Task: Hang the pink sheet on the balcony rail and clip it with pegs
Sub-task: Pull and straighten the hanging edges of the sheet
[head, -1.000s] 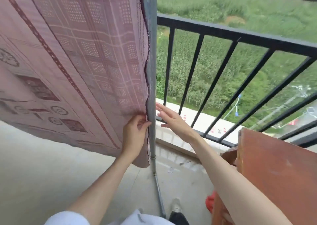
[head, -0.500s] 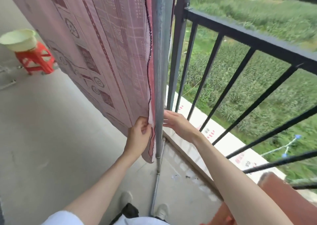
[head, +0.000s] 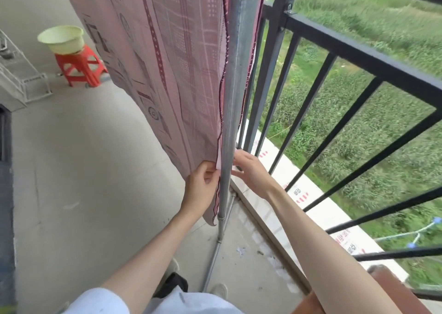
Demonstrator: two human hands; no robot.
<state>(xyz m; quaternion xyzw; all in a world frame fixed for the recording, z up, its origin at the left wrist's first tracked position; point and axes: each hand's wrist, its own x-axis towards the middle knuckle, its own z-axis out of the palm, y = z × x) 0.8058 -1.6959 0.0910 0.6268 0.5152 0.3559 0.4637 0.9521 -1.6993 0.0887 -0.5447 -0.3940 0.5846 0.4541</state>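
The pink patterned sheet (head: pixel 167 69) hangs down from above the frame, its near side edge running beside a grey metal pole (head: pixel 229 112). My left hand (head: pixel 202 186) pinches the sheet's lower edge near its bottom corner, left of the pole. On the pole's right side my right hand (head: pixel 251 170) reaches in with fingers extended toward the back layer of the sheet. The black balcony rail (head: pixel 358 57) runs behind the pole to the right. No pegs are in view.
A red plastic stool (head: pixel 81 67) with a pale green basin (head: pixel 61 38) on it stands at the far left of the concrete floor. A metal rack (head: pixel 24 79) is beside it. A brown wooden piece (head: pixel 394 292) sits at the bottom right. My feet are near the pole's base.
The view has swung left, showing more floor, the stool and the basin. My right hand has moved in against the pole. My left hand keeps its pinch on the sheet's edge.
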